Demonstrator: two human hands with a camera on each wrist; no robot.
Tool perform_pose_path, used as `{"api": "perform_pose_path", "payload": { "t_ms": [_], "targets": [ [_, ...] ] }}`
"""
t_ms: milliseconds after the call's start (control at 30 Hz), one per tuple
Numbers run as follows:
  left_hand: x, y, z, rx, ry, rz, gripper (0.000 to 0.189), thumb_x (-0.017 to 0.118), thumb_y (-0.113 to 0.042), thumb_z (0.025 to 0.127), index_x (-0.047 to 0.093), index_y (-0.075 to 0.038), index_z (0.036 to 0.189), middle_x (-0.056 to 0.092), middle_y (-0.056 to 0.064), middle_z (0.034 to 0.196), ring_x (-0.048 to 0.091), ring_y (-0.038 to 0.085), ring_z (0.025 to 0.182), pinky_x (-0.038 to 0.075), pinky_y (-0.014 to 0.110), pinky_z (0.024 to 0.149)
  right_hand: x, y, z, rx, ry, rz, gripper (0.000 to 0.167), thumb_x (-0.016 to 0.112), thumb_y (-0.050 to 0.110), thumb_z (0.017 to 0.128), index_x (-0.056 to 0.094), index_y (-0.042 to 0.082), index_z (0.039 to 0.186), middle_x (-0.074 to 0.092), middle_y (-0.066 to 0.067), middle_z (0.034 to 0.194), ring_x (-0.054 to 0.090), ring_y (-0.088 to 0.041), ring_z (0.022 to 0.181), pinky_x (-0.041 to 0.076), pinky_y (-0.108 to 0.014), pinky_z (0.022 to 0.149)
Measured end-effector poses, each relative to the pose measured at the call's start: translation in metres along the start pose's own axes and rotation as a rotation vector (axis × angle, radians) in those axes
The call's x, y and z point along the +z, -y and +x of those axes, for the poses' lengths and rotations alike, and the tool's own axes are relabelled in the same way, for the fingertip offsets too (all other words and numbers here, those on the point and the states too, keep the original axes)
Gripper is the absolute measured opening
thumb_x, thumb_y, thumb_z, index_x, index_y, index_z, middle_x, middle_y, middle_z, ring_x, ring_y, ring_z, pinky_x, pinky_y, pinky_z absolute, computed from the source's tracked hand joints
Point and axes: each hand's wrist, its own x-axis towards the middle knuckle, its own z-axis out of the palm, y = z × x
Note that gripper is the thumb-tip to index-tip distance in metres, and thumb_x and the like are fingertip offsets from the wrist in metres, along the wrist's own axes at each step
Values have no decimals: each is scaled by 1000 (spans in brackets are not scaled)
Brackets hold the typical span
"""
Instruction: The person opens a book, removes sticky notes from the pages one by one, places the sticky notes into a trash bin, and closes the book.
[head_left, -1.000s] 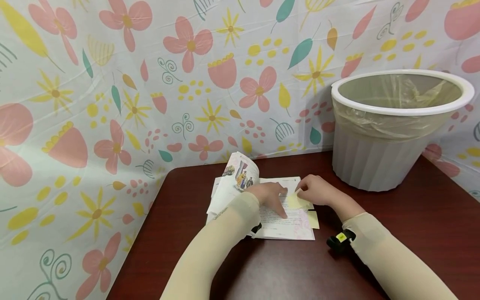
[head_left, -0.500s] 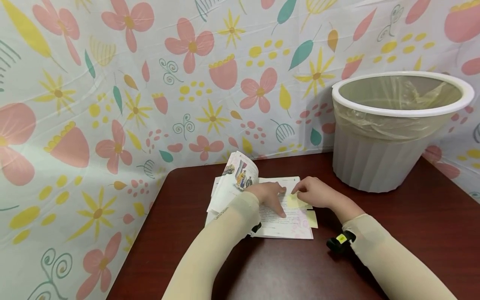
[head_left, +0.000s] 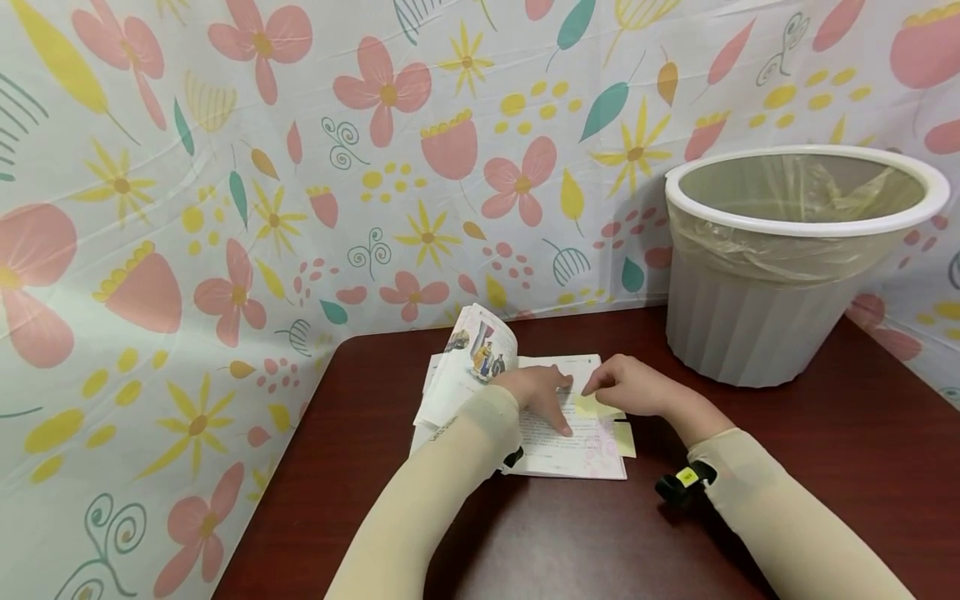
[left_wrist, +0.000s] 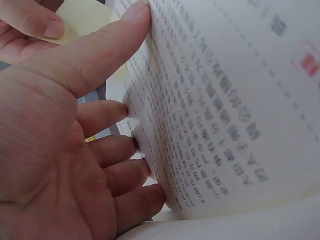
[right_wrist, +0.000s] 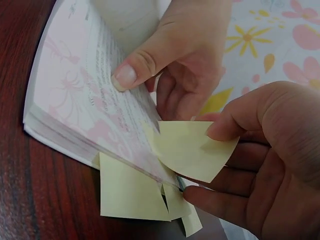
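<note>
An open book [head_left: 570, 463] with printed text lies on the table, its left-hand pages curling up. My left hand [head_left: 534, 393] rests on the right page, thumb and fingers spread; in the left wrist view its fingertips touch the paper. My right hand [head_left: 633, 387] is at that page's outer edge. Between its thumb and fingers it pinches a pale yellow sticky note [right_wrist: 197, 147], which bends up over the page in the right wrist view. Another yellow sticky note [right_wrist: 131, 192] juts from the book's edge, with smaller yellow strips [right_wrist: 179, 202] beside it.
A grey waste bin [head_left: 738, 321] with a white rim and a clear liner stands at the table's back right. Flower-patterned cloth [head_left: 300, 183] hangs behind the dark reddish table [head_left: 555, 542]. Black straps [head_left: 684, 482] circle the wrists over beige sleeves.
My right hand has shifted slightly left over the page with the sticky note. My left hand has stayed in place on the book.
</note>
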Motion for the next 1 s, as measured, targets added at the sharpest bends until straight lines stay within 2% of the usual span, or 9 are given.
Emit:
{"api": "perform_pose_path", "payload": {
  "t_ms": [133,333,533,800,933,1000],
  "targets": [
    [0,1,1,0,12,-2,98,85,-59,76,36,-42,159,27,-7,171,29,14,157,31,38,125,-1,2,-1,-6,28,33,28,58,-1,90,81,3,104,78,-14,101,36,-5,51,42,-24,54],
    [1,2,1,13,5,-7,98,86,-59,75,37,-41,159,28,-6,171,30,14,157,31,37,126,-2,1,-2,-49,54,85,25,60,-1,90,82,2,101,78,-14,98,43,-4,60,44,-23,59],
    [1,2,2,22,-7,-15,98,86,-58,75,38,-40,158,27,-5,171,30,13,156,31,36,125,-3,0,0,-31,82,140,25,59,-1,90,82,3,99,69,-13,75,36,-1,48,38,-21,48],
    [2,3,1,19,-7,-46,99,87,-57,74,38,-41,158,23,-5,172,29,14,157,32,39,125,-5,1,-1,-19,142,211,25,59,-1,91,82,4,97,76,-14,91,42,-4,51,42,-21,49],
    [2,3,-1,18,-8,-51,99,88,-56,74,38,-41,158,24,-5,172,29,14,157,32,39,125,-5,1,-1,-14,156,235,22,61,2,93,82,5,99,75,-16,92,39,-4,50,41,-21,49],
    [2,3,-2,19,-10,-47,98,88,-56,74,38,-41,158,24,-5,172,29,14,157,32,39,126,-6,2,-2,-2,167,257,21,62,3,94,82,4,100,75,-16,99,51,-2,61,51,-24,55]
  ]
}}
